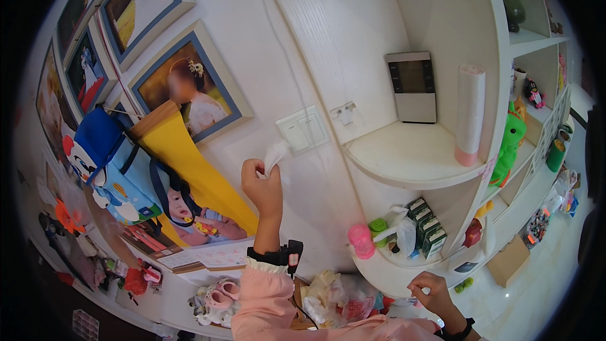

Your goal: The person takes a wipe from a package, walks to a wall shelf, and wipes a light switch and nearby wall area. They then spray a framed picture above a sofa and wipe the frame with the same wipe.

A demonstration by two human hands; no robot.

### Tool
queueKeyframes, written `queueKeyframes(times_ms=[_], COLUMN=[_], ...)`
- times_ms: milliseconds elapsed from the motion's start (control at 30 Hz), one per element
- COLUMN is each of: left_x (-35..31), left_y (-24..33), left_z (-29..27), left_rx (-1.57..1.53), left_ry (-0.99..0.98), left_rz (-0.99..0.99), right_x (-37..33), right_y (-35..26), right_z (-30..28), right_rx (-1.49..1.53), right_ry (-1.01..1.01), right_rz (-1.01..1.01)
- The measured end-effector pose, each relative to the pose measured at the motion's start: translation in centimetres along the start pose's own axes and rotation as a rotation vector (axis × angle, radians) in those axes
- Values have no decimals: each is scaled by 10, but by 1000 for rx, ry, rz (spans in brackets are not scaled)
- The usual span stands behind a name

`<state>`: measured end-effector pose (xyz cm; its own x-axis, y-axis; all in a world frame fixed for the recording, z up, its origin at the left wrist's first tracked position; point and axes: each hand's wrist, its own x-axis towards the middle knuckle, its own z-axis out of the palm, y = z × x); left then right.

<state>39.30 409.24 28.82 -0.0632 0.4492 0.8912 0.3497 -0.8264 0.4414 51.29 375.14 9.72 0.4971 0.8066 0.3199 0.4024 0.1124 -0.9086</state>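
My left hand (262, 191) is raised in front of the white wall, its fingers pinched on a crumpled white tissue (275, 153). The tissue hangs beside the lower left of a white wall switch panel (303, 129); whether it touches the panel I cannot tell. Lower down on the right, my right hand (432, 293) is held with curled fingers in front of the lower rounded shelf (385, 274). Nothing shows in that hand. Both wrists wear black bands, and the sleeves are pink.
Framed photos (189, 85), a yellow hanging poster (202, 177) and a blue cartoon backpack (120, 170) hang at left. A corner shelf (404, 151) on the right holds a grey digital clock (413, 87) and a white roll (470, 117). Plastic bags (334, 293) and pink shoes (221, 293) lie below.
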Motion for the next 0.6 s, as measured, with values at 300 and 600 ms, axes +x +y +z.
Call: queueKeyframes(times_ms=[300,600], left_x=[-1,-2], left_y=[13,-3], left_z=[-5,1], left_rx=[-1658,-1964], left_ry=[-608,-880], left_rz=[-545,-380], right_x=[3,0], right_y=[3,3], right_z=[0,-2], right_rx=[14,41], right_ry=[8,40], right_rz=[-38,6])
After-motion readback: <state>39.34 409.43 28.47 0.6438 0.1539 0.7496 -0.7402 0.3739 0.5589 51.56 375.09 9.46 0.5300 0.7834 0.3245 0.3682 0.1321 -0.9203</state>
